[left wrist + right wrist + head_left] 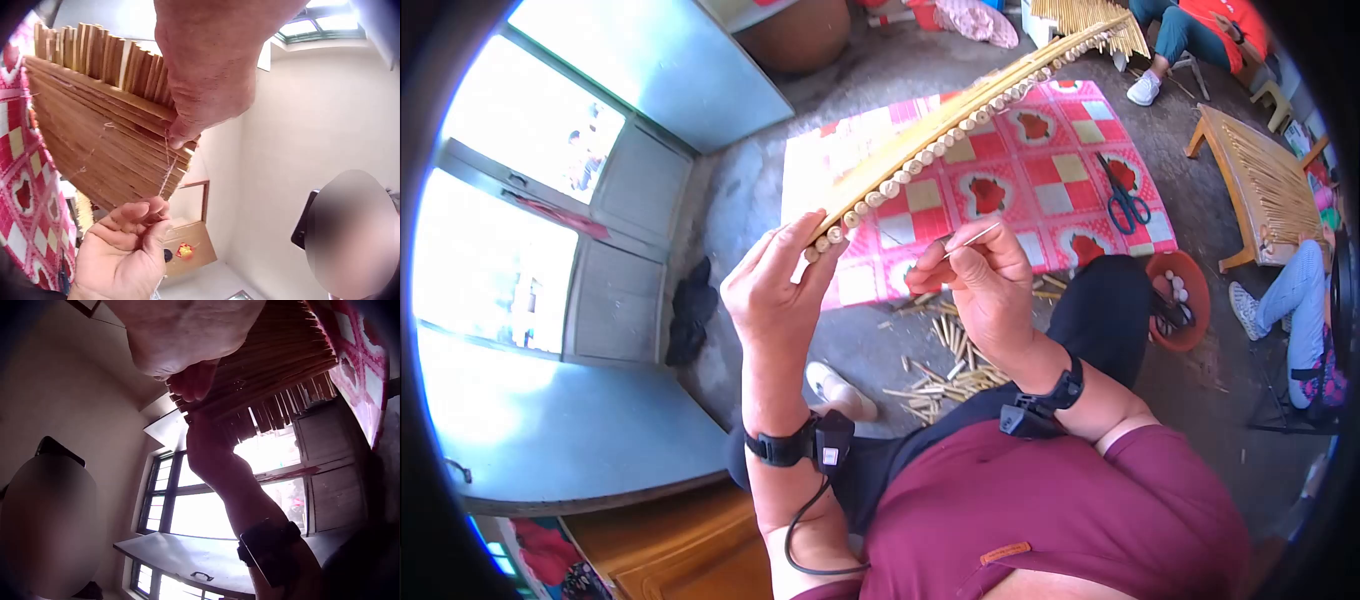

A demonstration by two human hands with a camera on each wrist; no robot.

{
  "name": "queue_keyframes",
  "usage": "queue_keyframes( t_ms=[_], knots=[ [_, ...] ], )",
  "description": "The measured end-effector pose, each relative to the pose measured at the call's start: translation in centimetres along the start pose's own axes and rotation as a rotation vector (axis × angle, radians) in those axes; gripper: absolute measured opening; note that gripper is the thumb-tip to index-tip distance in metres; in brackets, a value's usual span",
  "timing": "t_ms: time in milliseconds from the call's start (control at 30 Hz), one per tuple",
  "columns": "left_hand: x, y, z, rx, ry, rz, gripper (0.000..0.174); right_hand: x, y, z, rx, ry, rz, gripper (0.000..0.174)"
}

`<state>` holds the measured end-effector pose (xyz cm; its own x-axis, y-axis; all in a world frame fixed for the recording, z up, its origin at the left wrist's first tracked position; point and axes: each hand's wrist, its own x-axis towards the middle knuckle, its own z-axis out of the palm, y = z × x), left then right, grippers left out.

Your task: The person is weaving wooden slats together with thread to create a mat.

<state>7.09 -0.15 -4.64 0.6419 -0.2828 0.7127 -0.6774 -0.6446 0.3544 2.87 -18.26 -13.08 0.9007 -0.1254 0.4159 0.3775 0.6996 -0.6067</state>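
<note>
- The left hand [775,290] has its fingers closed on the near edge of the mat [940,135], which is held up aslant over the bench [1055,180].
- The right hand [995,300] is nearly closed, thumb and fingers pinching a thin thread [167,178] that runs up to the mat's corner.
- Done, by my reckoning, is a good broad piece: many sticks side by side, with thread crossing them.
- What's left looks to be tying at that corner; whether more rows are wanted, I can't tell.
- Loose sticks [960,385] lie on the floor [880,345], not on the mat.
- A red checked cloth covers the bench, with dark scissors [1128,208] on it.
- A red bucket [1178,325] stands just beside the bench.
- Farther off, a wooden stand [1238,180] bears more sticks, people sit nearby, and bright windows [495,260] light the room.
</note>
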Motion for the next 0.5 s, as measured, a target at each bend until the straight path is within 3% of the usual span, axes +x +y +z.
queue_keyframes(
  t_ms=[200, 500],
  knots=[
    [4.0, 2.7, -3.9, -0.162, 0.039, -0.283, 0.024, 2.5, -2.6, 4.0, 0.147, -0.037, -0.04, 0.011],
    [5.7, 4.1, -6.2, -0.28, 0.046, -0.432, 0.02, 3.4, -2.7, 6.0, 0.181, -0.06, -0.002, 0.012]
  ],
)
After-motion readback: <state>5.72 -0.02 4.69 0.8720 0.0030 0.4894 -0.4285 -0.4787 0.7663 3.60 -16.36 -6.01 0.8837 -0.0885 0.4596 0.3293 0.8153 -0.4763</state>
